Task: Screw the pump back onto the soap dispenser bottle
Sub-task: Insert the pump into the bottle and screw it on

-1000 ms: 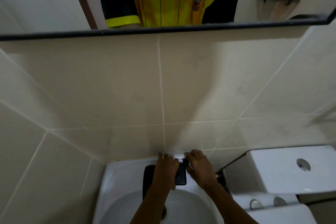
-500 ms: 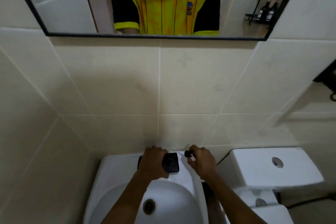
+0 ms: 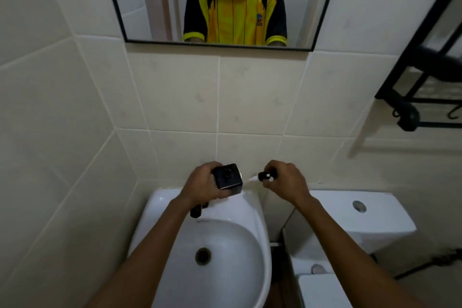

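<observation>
A black square soap dispenser bottle [image 3: 228, 178] is held over the back rim of the sink, seen from above with its round neck opening facing me. My left hand [image 3: 202, 186] is wrapped around its left side. To the right, apart from the bottle, my right hand [image 3: 287, 181] pinches the black pump [image 3: 266, 175], whose white tube end points left toward the bottle. A short gap separates pump and bottle.
A white sink [image 3: 240, 210] with a dark drain [image 3: 203, 255] lies below my hands, a black tap [image 3: 197, 210] under my left wrist. A white toilet cistern [image 3: 375, 217] stands at the right. A black wall rack [image 3: 425, 87] hangs upper right, a mirror [image 3: 217, 0] above.
The camera has tilted down and back. Both hands have lifted from the sink rim and drawn apart, the left with the bottle, the right with the pump.
</observation>
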Demonstrator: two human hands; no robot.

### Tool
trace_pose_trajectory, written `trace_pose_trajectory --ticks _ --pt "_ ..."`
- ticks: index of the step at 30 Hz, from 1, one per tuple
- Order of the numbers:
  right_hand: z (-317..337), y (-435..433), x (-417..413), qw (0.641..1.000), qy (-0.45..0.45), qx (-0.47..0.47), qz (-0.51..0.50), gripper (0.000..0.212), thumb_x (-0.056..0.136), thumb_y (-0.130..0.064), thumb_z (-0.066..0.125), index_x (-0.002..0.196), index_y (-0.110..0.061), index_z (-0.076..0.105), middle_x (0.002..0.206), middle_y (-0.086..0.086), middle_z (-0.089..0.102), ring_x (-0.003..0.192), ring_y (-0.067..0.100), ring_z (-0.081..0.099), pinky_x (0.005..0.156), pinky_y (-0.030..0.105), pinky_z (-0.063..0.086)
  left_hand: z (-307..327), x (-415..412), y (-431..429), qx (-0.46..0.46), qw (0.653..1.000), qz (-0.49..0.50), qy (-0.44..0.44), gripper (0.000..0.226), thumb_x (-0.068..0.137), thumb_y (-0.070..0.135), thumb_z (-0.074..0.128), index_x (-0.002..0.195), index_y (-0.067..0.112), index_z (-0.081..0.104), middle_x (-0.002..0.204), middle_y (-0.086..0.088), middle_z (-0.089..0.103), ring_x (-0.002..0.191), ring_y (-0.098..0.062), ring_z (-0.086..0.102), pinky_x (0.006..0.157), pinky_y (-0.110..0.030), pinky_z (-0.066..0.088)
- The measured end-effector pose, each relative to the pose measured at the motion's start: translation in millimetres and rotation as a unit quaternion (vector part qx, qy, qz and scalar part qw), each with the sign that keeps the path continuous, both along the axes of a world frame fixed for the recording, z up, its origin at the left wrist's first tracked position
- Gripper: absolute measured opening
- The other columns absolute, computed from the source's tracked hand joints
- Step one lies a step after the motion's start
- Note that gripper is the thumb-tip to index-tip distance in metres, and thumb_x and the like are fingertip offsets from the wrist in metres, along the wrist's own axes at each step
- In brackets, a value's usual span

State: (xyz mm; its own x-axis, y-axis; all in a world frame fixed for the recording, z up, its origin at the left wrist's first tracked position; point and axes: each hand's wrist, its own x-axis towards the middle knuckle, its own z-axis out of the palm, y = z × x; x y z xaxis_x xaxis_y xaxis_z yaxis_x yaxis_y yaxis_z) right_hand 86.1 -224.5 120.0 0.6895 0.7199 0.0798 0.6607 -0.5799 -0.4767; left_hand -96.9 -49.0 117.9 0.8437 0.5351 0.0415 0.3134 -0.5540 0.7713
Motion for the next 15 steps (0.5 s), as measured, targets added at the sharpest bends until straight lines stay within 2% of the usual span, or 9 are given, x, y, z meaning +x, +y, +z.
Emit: trace_pose_trajectory --ticks 4,9,12,15 --pt "47.5 -15.4 -16.4 0.999 -0.017 0.04 0.005 0.028 0.071 -0.032 0.078 0.097 -0.02 0.073 0.093 0.003 0.075 0.086 0.025 0.069 0.068 0.03 0.051 15.7 -20.3 -13.4 -0.03 0.999 0.039 -0.014 0.063 0.053 0.027 0.088 0.111 0.023 0.063 0.099 0.005 0.067 0.085 -0.007 0.063 0.069 -0.014 0.046" --pt "103.1 -30.2 -43.8 0.998 -0.033 0.05 0.019 0.022 0.068 -0.034 0.076 0.088 -0.025 0.072 0.086 -0.002 0.072 0.081 0.022 0.066 0.066 0.031 0.051 29.7 -48.9 -34.2 -0.049 0.996 0.067 -0.046 0.067 0.047 0.036 0.081 0.11 0.024 0.063 0.104 0.003 0.07 0.095 -0.013 0.065 0.073 -0.015 0.044" --pt "136.9 -41.4 -60.1 0.996 -0.049 0.058 0.038 0.02 0.07 -0.033 0.076 0.088 -0.024 0.073 0.086 -0.003 0.072 0.08 0.021 0.066 0.07 0.034 0.054 38.8 -67.1 -45.7 -0.053 0.995 0.063 -0.053 0.062 0.057 0.021 0.087 0.115 0.02 0.063 0.103 0.003 0.068 0.09 -0.005 0.064 0.065 -0.003 0.043" --pt "170.8 -48.6 -76.9 0.995 -0.051 0.066 0.063 0.018 0.071 -0.032 0.076 0.087 -0.024 0.074 0.085 -0.004 0.072 0.072 0.016 0.064 0.074 0.037 0.058 49.9 -82.1 -54.0 -0.062 0.994 0.064 -0.069 0.062 0.06 0.014 0.087 0.118 0.016 0.063 0.103 0.003 0.068 0.088 0.001 0.062 0.064 0.0 0.043"
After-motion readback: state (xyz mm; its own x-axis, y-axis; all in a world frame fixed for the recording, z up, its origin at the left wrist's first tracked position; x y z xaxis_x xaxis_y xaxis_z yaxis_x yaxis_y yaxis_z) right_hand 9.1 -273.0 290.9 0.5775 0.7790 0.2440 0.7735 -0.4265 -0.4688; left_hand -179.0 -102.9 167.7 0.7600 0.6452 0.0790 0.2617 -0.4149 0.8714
